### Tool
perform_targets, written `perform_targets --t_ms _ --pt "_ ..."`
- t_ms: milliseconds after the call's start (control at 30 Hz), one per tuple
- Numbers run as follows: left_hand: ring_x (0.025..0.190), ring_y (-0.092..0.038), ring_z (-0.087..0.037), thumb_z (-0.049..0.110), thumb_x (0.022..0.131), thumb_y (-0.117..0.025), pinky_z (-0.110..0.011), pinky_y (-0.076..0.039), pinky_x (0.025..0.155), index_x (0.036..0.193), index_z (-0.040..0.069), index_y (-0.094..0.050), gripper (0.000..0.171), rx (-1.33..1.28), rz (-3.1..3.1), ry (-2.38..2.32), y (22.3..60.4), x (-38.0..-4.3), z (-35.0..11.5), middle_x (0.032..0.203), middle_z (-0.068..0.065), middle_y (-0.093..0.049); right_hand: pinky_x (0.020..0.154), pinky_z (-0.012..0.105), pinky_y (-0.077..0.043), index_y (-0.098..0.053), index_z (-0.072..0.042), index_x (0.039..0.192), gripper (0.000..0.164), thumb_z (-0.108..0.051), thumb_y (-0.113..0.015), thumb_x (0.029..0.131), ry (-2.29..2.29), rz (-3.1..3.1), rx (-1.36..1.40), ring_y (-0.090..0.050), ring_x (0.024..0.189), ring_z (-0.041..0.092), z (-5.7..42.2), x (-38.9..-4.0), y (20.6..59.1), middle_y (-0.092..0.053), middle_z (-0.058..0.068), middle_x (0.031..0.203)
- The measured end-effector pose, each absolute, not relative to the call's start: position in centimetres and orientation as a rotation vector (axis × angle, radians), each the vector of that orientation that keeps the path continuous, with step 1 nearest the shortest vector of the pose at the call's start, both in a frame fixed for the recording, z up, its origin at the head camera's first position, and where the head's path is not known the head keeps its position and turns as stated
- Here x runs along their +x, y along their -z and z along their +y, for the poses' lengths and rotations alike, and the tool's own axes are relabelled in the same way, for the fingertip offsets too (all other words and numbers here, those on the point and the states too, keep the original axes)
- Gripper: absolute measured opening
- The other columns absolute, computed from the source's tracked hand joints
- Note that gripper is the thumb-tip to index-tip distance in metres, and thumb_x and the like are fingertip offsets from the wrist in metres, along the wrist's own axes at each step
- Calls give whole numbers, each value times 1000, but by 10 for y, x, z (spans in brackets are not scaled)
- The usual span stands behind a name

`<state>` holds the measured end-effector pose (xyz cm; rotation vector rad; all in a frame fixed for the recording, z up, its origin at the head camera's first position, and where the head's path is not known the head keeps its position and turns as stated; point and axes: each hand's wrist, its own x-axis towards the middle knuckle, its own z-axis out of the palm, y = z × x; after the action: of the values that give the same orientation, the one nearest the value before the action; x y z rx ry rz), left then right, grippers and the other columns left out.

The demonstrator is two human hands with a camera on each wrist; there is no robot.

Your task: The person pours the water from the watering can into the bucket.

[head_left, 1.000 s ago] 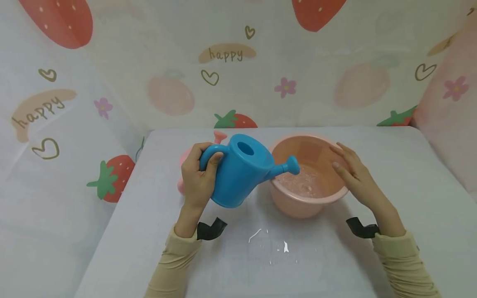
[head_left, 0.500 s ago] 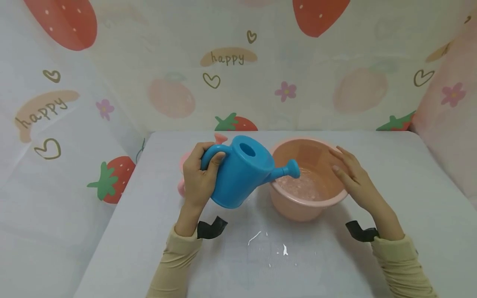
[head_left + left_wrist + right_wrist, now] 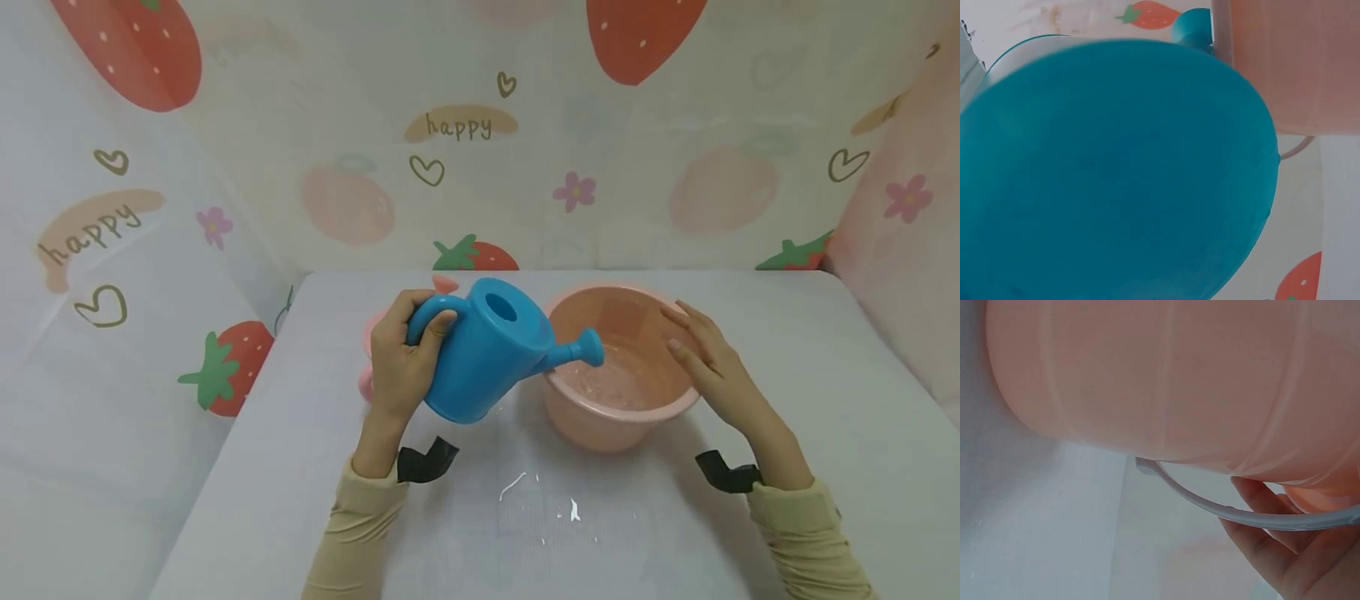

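Note:
My left hand (image 3: 402,358) grips the handle of a blue watering can (image 3: 487,358), held tilted with its round spout head over the basin's left rim. The can's broad blue base (image 3: 1116,175) fills most of the left wrist view. A pale pink basin (image 3: 600,429) stands on the table with shallow clear water (image 3: 611,382) in it. No stream shows from the spout. At the basin's right rim lies my right hand (image 3: 712,362), its fingers fairly straight. In the right wrist view the fingers (image 3: 1260,547) appear beside the ribbed basin wall (image 3: 1110,375).
Behind my left hand stands a pink watering can (image 3: 366,383), mostly hidden. Water drops (image 3: 574,510) shine on the white table (image 3: 480,550). A strawberry-print sheet (image 3: 637,225) hangs at the back and sides. In the right wrist view, a grey curved strip (image 3: 1260,519) crosses the fingers.
The whole head view has shifted slightly, with the scene lower in it. The water's ripples look fainter now. Both hands and the blue watering can keep nearly the same position.

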<state>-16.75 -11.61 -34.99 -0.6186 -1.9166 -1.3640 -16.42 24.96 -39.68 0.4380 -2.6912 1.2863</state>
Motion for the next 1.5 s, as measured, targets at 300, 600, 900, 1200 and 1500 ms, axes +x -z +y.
perform_targets --t_ms 300,600,900,1200,1500 --pt "82 -64 -24 30 86 -60 -34 -53 80 99 -4 -58 36 -628 -1918 1364 351 -169 -117 89 -16 -65 94 73 -21 -32 -22 145 49 -25 -45 98 -1280 -2673 475 -17 137 42 250 -164 397 -18 10 153" --pt "84 -65 -24 25 85 -63 -40 -54 79 99 -3 -59 31 -626 -1921 1376 351 -169 -117 91 -15 -66 93 74 -21 -31 -22 145 49 -26 -45 98 -1288 -2670 477 -17 137 42 250 -164 398 -18 10 153" --pt "85 -65 -24 18 85 -64 -40 -53 80 100 -2 -60 26 -618 -1932 1380 349 -168 -116 92 -15 -66 92 74 -22 -31 -23 145 49 -26 -45 98 -1285 -2676 467 -17 137 43 250 -165 399 -17 10 153" --pt "84 -65 -23 23 86 -63 -38 -53 80 100 -2 -60 28 -637 -1923 1384 350 -171 -117 91 -14 -67 93 74 -22 -32 -23 145 49 -26 -45 98 -1285 -2666 473 -18 137 42 250 -165 400 -18 10 153" --pt "84 -65 -23 26 85 -63 -39 -53 80 100 -2 -59 33 -632 -1927 1378 349 -170 -116 92 -15 -66 93 74 -22 -32 -22 145 49 -26 -45 98 -1274 -2664 469 -18 137 43 250 -166 400 -18 11 152"
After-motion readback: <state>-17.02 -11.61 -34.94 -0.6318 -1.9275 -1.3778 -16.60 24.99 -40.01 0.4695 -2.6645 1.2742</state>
